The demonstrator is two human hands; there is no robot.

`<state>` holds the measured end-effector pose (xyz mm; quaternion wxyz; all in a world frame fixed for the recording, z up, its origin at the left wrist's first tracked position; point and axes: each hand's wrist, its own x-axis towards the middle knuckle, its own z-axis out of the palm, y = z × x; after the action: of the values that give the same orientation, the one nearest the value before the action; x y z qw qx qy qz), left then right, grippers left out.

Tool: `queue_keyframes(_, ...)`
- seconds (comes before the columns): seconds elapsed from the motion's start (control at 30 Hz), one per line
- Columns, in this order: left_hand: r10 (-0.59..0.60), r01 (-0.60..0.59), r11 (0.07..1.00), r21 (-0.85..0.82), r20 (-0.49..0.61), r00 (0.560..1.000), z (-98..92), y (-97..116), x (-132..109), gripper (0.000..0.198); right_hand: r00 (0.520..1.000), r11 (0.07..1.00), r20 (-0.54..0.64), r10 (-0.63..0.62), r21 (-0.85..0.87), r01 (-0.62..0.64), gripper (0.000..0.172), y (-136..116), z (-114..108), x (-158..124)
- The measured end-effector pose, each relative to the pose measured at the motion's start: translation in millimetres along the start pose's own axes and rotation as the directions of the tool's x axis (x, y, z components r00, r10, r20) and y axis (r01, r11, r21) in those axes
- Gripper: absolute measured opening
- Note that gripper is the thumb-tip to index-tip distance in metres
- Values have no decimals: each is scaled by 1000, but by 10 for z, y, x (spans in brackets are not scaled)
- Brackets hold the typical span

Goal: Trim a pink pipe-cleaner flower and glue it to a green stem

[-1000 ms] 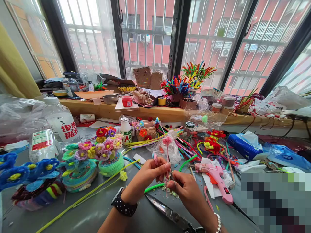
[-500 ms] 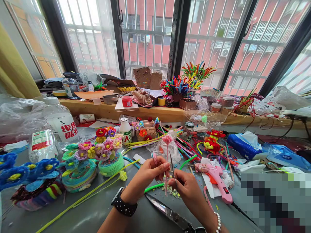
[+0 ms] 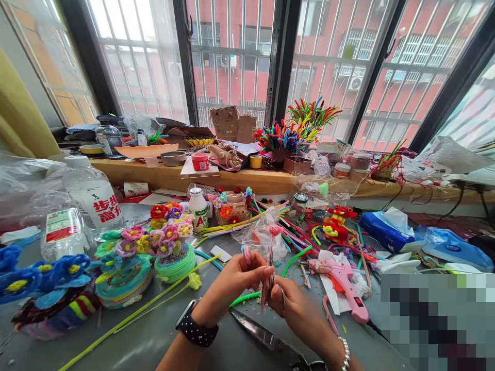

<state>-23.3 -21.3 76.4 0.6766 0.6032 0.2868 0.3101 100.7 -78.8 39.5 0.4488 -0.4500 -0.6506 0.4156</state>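
My left hand (image 3: 242, 278), with a black watch on the wrist, pinches the thin stem of a small pink pipe-cleaner flower (image 3: 275, 230) and keeps it upright over the grey table (image 3: 154, 340). My right hand (image 3: 292, 306), with a bead bracelet, is closed on the same stem just below, holding a thin metal tool whose kind I cannot make out. The two hands touch each other. Large scissors (image 3: 266, 340) lie on the table right under them. A green pipe cleaner (image 3: 243, 299) lies beneath the left hand.
A pink glue gun (image 3: 342, 286) lies to the right. Pipe-cleaner flower baskets (image 3: 170, 247) and blue flowers (image 3: 42, 273) fill the left side, beside plastic bottles (image 3: 93, 193). Loose coloured pipe cleaners (image 3: 286, 232) lie behind. The wooden sill (image 3: 263, 180) is crowded with jars and boxes. Blue wipe packs (image 3: 386, 232) sit at right.
The flower stem has tilted a little to the right, and my right hand has moved up against the left, lowering the thin metal tool that stood upright half a second ago.
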Motion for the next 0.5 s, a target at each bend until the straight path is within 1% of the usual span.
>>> queue_keyframes(0.1,-2,2,1000,14,3,1000,8,-3,6,28,1000,999,-6,17,49,-16,59,45,7,-1)
queue_keyframes(0.2,-6,5,999,34,24,1000,-2,-19,12,27,999,997,-30,40,62,-38,59,18,6,-12)
queue_keyframes(0.37,-8,7,998,61,11,1000,-16,-35,15,28,995,998,-75,58,35,-55,56,-71,-2,-7)
queue_keyframes(0.5,10,-9,997,80,-15,1000,-10,-24,25,29,993,998,-101,58,-5,-59,55,-82,-8,14)
